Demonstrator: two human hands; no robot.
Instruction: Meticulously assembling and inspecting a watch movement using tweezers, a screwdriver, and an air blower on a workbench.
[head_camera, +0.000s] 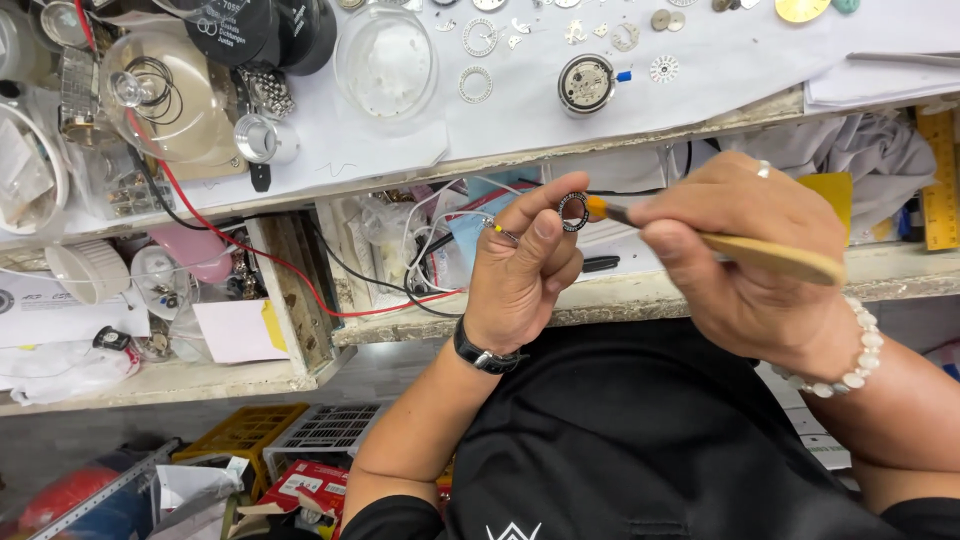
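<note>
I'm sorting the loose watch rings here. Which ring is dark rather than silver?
The small dark ring pinched in the left hand, touched by the brush. The two toothed rings on the white bench paper are pale silver.

The small ring (573, 212) pinched in the left hand (520, 275) was black with pale marks around it. The brush (720, 243) in the right hand (745, 260) had a tan wooden handle and an orange-yellow band near its tip. The bench (400, 140) was covered in white, a red wire (290, 270) ran below it, and the right wrist wore a bracelet (850, 360) of white beads.
</note>
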